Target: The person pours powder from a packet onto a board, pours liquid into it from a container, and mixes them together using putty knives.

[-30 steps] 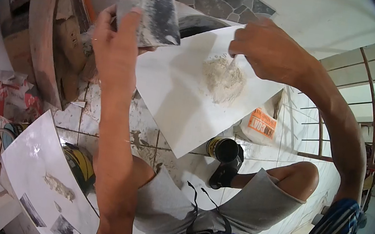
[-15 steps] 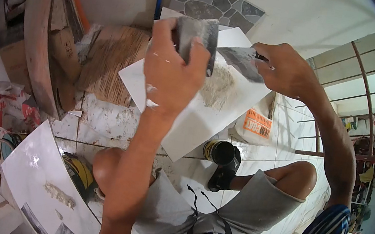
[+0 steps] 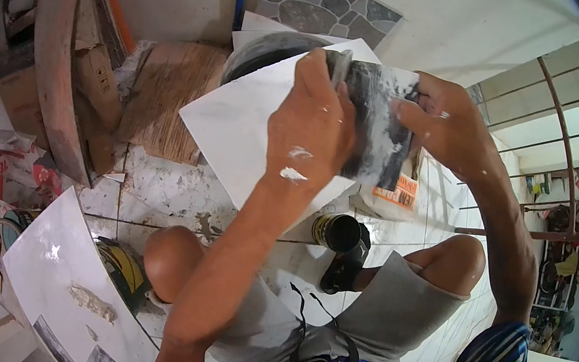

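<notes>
My left hand (image 3: 313, 121) is closed around a dark plate smeared with white, seen nearly edge-on near its fingertips. My right hand (image 3: 444, 125) grips the right edge of a broad dark plate (image 3: 383, 139) with white powdery streaks. The two plates meet or overlap between my hands. Both are above a white board (image 3: 242, 125); the powder heap seen on it earlier is now hidden behind the plates and my left hand.
A dark open can (image 3: 338, 232) stands by my foot. Beyond it is a printed bag (image 3: 395, 200). At lower left, another white board (image 3: 68, 260) bears a paste lump and two dark plates. Plywood (image 3: 170, 99) and cardboard (image 3: 98, 81) are at left.
My left hand has moved right and down with its plate. My right hand has turned its plate broad side to view and brought it against the left one. The powder heap has become hidden.
</notes>
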### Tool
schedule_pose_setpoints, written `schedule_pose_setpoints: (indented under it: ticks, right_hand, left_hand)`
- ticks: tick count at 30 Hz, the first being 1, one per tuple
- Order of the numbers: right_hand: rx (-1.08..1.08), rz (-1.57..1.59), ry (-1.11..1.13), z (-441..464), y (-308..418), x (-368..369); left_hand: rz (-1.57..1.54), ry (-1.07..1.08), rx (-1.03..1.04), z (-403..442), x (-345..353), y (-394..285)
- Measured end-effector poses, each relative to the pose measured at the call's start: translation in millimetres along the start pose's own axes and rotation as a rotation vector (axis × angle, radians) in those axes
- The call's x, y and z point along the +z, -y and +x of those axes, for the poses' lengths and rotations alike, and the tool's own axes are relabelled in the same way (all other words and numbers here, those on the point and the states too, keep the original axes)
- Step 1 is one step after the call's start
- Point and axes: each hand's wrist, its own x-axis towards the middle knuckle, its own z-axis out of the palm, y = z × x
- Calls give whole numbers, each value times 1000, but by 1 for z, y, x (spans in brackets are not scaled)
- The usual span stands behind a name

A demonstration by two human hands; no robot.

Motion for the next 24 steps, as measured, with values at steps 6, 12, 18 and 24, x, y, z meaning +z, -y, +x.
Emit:
schedule_pose_setpoints:
  ticks: [6,12,18,24]
  right_hand:
    - [235,232,21,-40,-40,8]
    - [653,999,-76,-84,-74,74]
    - [629,1311,-141,-89,-60,111]
    - [576,1342,-174,-75,-62,127]
  left_hand:
    - [-76,123,-44,15,-19,28]
    - [-138,163,38,28,-35,36]
    - [-225,192,74,32,-40,32]
    - [-311,264,128,35,-46,38]
